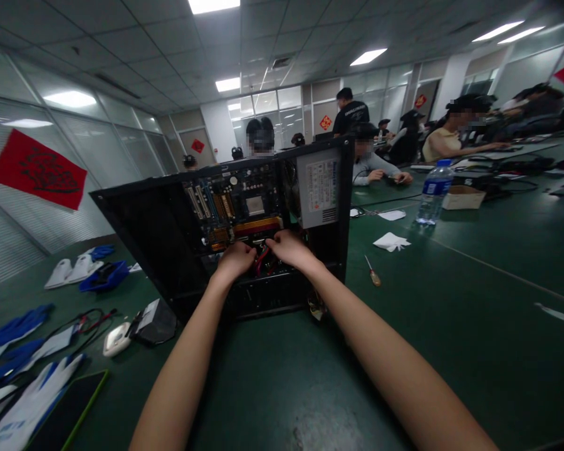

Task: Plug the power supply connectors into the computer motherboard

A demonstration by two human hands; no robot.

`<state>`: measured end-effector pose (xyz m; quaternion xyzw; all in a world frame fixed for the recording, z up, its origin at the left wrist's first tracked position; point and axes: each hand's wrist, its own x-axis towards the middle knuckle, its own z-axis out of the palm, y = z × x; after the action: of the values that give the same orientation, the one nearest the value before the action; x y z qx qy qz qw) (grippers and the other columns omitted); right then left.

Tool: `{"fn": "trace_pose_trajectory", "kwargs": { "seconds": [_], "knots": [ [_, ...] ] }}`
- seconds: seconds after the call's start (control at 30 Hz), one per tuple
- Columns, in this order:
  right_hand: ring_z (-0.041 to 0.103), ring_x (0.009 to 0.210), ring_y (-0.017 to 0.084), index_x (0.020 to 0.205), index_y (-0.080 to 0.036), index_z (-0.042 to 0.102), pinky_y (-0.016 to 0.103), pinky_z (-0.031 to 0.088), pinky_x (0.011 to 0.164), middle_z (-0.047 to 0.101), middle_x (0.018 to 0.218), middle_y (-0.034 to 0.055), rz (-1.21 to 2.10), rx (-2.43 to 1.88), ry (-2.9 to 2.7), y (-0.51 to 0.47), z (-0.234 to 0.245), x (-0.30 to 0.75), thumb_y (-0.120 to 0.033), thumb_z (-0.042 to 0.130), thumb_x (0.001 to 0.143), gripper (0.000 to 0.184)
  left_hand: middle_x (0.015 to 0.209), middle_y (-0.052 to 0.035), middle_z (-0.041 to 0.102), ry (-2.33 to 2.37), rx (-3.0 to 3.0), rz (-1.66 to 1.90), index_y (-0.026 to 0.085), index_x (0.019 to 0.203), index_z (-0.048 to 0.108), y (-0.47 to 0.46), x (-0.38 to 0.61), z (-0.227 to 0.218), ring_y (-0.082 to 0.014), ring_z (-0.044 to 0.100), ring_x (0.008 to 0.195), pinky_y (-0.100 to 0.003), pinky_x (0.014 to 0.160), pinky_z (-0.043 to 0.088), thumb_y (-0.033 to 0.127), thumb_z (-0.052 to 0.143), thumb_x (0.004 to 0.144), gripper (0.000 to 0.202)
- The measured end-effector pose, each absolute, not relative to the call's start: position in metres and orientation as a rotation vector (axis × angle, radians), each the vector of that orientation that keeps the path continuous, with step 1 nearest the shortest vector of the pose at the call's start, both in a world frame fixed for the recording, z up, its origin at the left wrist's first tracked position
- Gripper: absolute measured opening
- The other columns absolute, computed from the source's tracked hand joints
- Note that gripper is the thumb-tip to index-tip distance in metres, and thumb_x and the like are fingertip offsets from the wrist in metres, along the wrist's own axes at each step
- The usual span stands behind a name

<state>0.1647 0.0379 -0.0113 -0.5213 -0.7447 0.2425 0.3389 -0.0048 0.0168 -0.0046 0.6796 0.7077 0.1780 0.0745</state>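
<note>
Reaches with the left hand (239,258) and the right hand (289,248), both bare, into the open side of a computer case (145,238), a boxy black metal shell with thin straight rims, standing upright and slightly slanted at the centre of the frame. Curls the fingers of both hands inward, knuckles bent, close beside a few thin red and pink wires (262,257) in the lower middle of the case; cannot tell whether either hand grips a wire or merely touches it, so small and dim there. Shows above the hands, inside the case, a flat circuit board (244,181) rough with tiny parts, bearing a square silvery block (255,205), and farther right a smooth grey metal power box (318,191) with printed lettering. Shows beneath the case a smooth dark green table (272,376), dully shiny at bottom centre. Includes, right of the case, a screwdriver (373,274) with a slender metal shaft, a crumpled white tissue (391,241), a clear plastic bottle (435,191) with a blue cap, and a low cardboard box (464,198). Includes, at left, a blue plastic tray (104,279), a rounded white gadget (117,339), and, at lower left, soft white-and-blue gloves (35,401) beside a flat dark slab (70,410) edged in bright green.
</note>
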Motion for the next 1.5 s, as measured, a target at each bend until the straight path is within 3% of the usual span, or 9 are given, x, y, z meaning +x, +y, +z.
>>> {"fn": "trace_pose_trajectory", "kwargs": {
  "seconds": [0.4, 0.7, 1.07, 1.27, 1.5],
  "knots": [
    [0.062, 0.068, 0.018, 0.076, -0.015, 0.068, 0.026, 0.035, 0.058, 0.071, 0.076, 0.0093, 0.644, -1.325, -1.937, 0.04, -0.014, 0.164, -0.034, 0.057, 0.094, 0.028, 0.072, -0.0111, 0.072, 2.222, 1.987, 0.506, 0.014, 0.074, 0.075, 0.016, 0.008, -0.002, -0.0195, 0.063, 0.064, -0.026, 0.055, 0.034, 0.035, 0.052, 0.087, 0.033],
    [0.063, 0.068, 0.016, 0.088, -0.015, 0.068, 0.024, 0.038, 0.06, 0.071, 0.081, 0.008, 0.778, -1.28, -1.845, 0.057, -0.029, 0.17, -0.037, 0.057, 0.095, 0.026, 0.087, -0.0174, 0.075, 2.369, 1.944, 0.61, 0.013, 0.083, 0.077, 0.018, 0.013, 0.0, -0.0238, 0.068, 0.078, -0.027, 0.062, 0.04, 0.035, 0.052, 0.088, 0.033],
    [0.063, 0.067, 0.017, 0.084, -0.017, 0.067, 0.024, 0.041, 0.06, 0.07, 0.077, 0.0066, 0.787, -1.227, -1.868, 0.064, -0.034, 0.168, -0.037, 0.058, 0.093, 0.024, 0.077, -0.0128, 0.073, 2.321, 1.92, 0.603, 0.013, 0.079, 0.076, 0.012, 0.017, -0.003, -0.0209, 0.064, 0.068, -0.026, 0.058, 0.038, 0.033, 0.051, 0.087, 0.033],
    [0.06, 0.061, 0.014, 0.074, -0.016, 0.062, 0.023, 0.036, 0.054, 0.068, 0.074, 0.0058, 0.79, -1.272, -1.871, 0.063, -0.031, 0.167, -0.036, 0.059, 0.092, 0.027, 0.082, -0.0144, 0.075, 2.33, 1.934, 0.585, 0.012, 0.083, 0.077, 0.015, 0.019, -0.003, -0.0222, 0.068, 0.073, -0.026, 0.059, 0.04, 0.031, 0.052, 0.086, 0.032],
    [0.06, 0.059, 0.014, 0.075, -0.017, 0.062, 0.023, 0.036, 0.053, 0.069, 0.075, 0.0048, 0.807, -1.293, -1.85, 0.068, -0.035, 0.168, -0.038, 0.059, 0.093, 0.027, 0.091, -0.018, 0.076, 2.342, 1.961, 0.6, 0.01, 0.089, 0.078, 0.023, 0.014, -0.008, -0.0248, 0.071, 0.083, -0.027, 0.067, 0.046, 0.028, 0.054, 0.085, 0.031]
  ]
}}
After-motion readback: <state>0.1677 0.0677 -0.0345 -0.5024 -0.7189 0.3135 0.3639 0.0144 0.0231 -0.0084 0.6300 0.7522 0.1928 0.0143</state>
